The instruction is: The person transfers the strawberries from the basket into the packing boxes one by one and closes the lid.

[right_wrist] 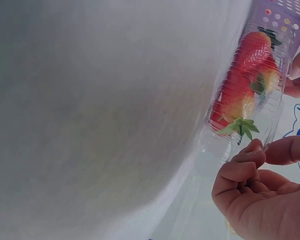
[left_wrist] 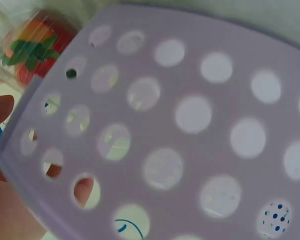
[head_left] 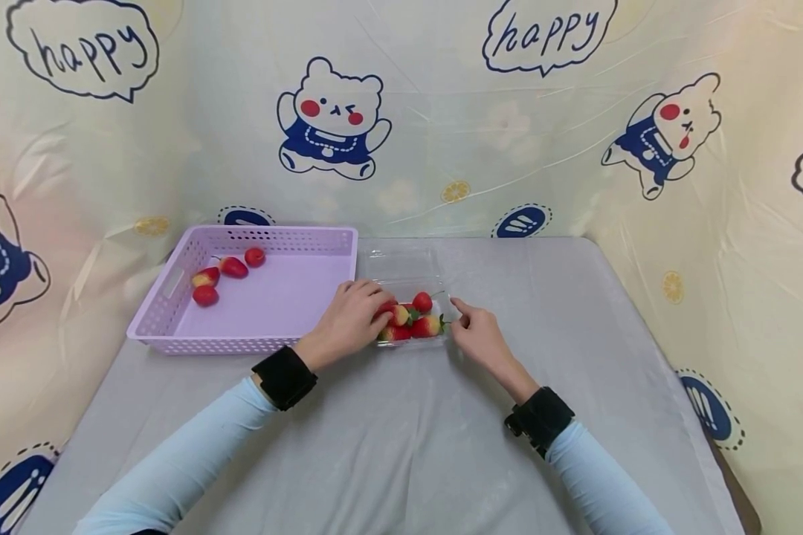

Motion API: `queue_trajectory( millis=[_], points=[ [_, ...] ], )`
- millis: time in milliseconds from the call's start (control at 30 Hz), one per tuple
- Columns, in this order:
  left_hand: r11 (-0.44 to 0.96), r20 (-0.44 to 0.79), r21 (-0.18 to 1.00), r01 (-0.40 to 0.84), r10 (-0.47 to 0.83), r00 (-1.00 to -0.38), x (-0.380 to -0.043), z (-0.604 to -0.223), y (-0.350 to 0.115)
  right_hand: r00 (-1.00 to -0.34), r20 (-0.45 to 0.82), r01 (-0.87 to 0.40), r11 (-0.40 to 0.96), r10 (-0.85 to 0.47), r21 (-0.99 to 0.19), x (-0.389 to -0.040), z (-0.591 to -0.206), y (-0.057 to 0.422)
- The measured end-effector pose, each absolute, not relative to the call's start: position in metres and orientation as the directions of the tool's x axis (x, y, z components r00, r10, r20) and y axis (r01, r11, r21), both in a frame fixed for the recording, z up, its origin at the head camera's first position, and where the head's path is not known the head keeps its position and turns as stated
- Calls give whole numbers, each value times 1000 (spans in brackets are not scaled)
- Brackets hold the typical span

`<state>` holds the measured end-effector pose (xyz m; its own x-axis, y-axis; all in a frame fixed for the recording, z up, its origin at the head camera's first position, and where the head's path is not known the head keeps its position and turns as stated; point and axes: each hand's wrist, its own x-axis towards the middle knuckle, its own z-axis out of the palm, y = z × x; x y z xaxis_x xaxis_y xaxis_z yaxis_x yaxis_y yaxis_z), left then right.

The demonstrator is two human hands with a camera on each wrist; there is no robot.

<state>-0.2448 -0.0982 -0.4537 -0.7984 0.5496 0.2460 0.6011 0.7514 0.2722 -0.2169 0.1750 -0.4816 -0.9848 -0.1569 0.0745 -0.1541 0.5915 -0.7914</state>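
Note:
A clear plastic box (head_left: 411,343) stands on the table with its lid (head_left: 401,264) folded open toward the back. Inside lie several red strawberries (head_left: 427,325), some with pale yellow patches and green leaves. My left hand (head_left: 351,316) reaches over the box's left side, thumb and fingers at the fruit and rim; I cannot tell whether it grips anything. At the opposite end, my right hand (right_wrist: 265,185) pinches the box's edge between thumb and forefinger, its other fingers curled. The left fingers (right_wrist: 297,90) also show beside the rim in the right wrist view.
Close on the left stands a lilac basket (head_left: 317,344) with perforated walls, holding several more red fruits (head_left: 233,267) at its back left. In the left wrist view its wall (left_wrist: 180,140) covers most of the scene. A grey cloth (head_left: 388,446) covers the table.

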Motion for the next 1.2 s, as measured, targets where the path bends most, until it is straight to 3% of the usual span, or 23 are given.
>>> queue_trajectory(
  millis=[733,1200],
  points=[
    [721,299,307,621,546,-782,-257,-419,-112,-982,81,-166,583,-170,-795,-217,-485,176],
    [787,216,364,498,449,-867,-273,-400,-134,-982,74,-164,592,-173,-789,-219,-482,176]
  ],
)
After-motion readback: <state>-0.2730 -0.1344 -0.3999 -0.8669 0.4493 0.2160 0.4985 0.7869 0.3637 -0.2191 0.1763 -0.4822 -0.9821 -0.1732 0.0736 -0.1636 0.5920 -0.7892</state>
